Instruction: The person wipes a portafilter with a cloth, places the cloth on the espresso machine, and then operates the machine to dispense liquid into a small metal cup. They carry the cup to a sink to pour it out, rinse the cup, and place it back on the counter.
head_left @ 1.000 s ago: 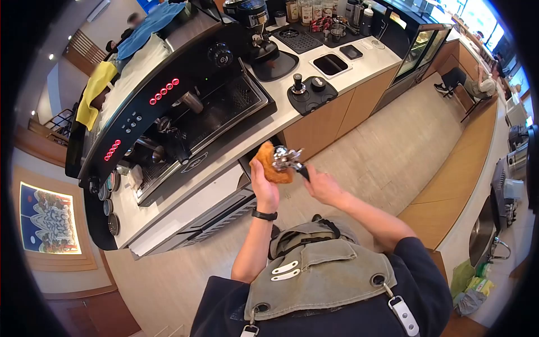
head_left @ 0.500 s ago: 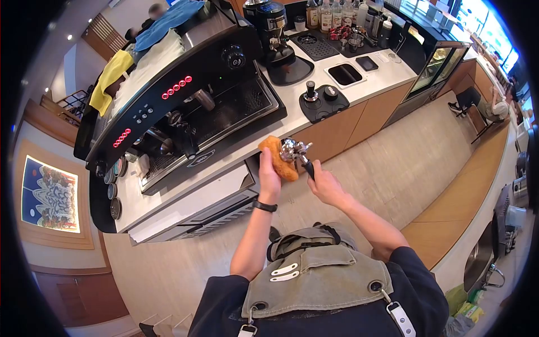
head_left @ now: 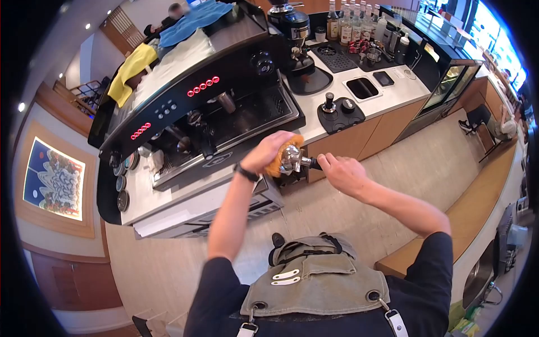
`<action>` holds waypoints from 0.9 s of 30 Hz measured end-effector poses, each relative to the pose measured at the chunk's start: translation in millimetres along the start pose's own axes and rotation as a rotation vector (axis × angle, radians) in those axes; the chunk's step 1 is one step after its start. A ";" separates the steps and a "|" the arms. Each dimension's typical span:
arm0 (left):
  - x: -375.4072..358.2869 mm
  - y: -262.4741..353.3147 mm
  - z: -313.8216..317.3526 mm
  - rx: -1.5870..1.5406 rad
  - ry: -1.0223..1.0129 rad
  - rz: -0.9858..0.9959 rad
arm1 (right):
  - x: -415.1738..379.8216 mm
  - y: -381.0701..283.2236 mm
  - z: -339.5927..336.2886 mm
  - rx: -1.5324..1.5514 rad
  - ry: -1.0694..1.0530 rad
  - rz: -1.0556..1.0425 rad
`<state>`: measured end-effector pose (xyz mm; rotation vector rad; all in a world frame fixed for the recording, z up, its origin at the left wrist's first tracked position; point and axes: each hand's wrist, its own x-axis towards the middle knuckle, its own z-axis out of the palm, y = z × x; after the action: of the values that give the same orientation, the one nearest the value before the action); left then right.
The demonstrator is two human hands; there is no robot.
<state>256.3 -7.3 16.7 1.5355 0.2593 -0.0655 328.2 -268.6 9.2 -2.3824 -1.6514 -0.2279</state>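
My left hand point(head_left: 268, 151) is closed round an orange-brown cloth point(head_left: 274, 167), pressing it against the metal head of a portafilter point(head_left: 292, 158). The portafilter's black handle points right, and my right hand point(head_left: 343, 174) grips it. Both hands are in front of the counter's edge, above the floor. The cloth covers part of the metal head, so the inside of its basket is hidden. Behind my left hand stands a black espresso machine point(head_left: 185, 109) with lit red buttons. Another portafilter point(head_left: 206, 140) with a black handle is fitted in it.
A tamper point(head_left: 329, 102) stands on a black mat point(head_left: 341, 119) at the counter's front edge. Behind it are a coffee grinder point(head_left: 296, 33), a recessed bin point(head_left: 362, 88) and several syrup bottles point(head_left: 351, 25). A wooden bench point(head_left: 477, 210) runs along the right. A person sits far right.
My left hand has turned over the cloth, now wrapping it from above and behind. The portafilter's handle has swung to a more level angle. My right hand has shifted right; the view has shifted slightly.
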 end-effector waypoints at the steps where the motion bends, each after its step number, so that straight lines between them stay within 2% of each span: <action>1: 2.8 8.8 -6.8 -0.037 -0.146 -0.078 | 1.2 0.3 -5.5 -0.056 0.032 -0.087; 2: -0.4 11.9 -1.8 -0.173 -0.033 -0.022 | 6.1 0.3 -8.8 0.004 -0.057 -0.015; 3: -0.5 15.7 9.0 -0.301 0.071 0.040 | 10.9 -2.2 -6.9 0.074 -0.057 0.071; 5: -5.7 10.9 37.2 -0.512 0.407 0.247 | 14.9 -13.1 0.4 0.207 -0.062 0.237; 6: -10.2 7.4 51.7 -0.497 0.528 0.392 | 15.9 -25.9 -0.2 0.320 -0.053 0.301; 8: -13.8 -10.2 79.4 -0.400 0.726 0.681 | 11.1 -46.3 18.2 0.614 0.006 0.285; 9: -12.6 -19.0 81.4 -0.249 0.804 0.723 | 11.9 -55.2 25.1 0.763 0.036 0.276; 10: -12.3 -22.5 80.9 -0.180 0.794 0.734 | 14.8 -65.4 15.7 0.916 -0.032 0.364; 11: -13.0 -26.2 80.1 -0.112 0.782 0.743 | 14.9 -67.5 20.4 0.913 -0.038 0.378; 13: -12.1 -25.2 68.4 -0.088 0.788 0.638 | 18.4 -67.8 31.4 0.905 -0.043 0.407; 14: -12.3 -23.0 60.1 -0.076 0.788 0.583 | 20.7 -64.7 30.1 0.732 -0.085 0.411; 16: 5.9 -29.2 19.9 -0.283 0.550 0.332 | 29.7 -45.3 25.0 0.383 -0.159 0.420; 19: -7.1 8.1 -16.3 -0.464 0.100 -0.017 | 27.5 -18.0 28.3 0.146 -0.017 0.137; 21: -8.8 10.9 1.1 -0.572 0.284 0.122 | 34.3 -16.3 27.8 0.190 -0.009 0.187; 23: -7.4 1.5 27.3 -0.568 0.608 0.441 | 39.2 -30.7 23.3 0.252 -0.021 0.306; 26: -29.2 -9.0 57.4 -0.288 0.789 0.690 | 31.7 -55.1 22.1 0.660 0.058 0.256; 27: -33.8 -15.8 60.1 -0.154 0.829 0.746 | 31.8 -58.6 13.6 0.882 -0.037 0.322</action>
<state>227.7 -71.7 9.0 1.3507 0.3124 1.1682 284.5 -216.5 10.3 -1.8898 -1.0173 0.5014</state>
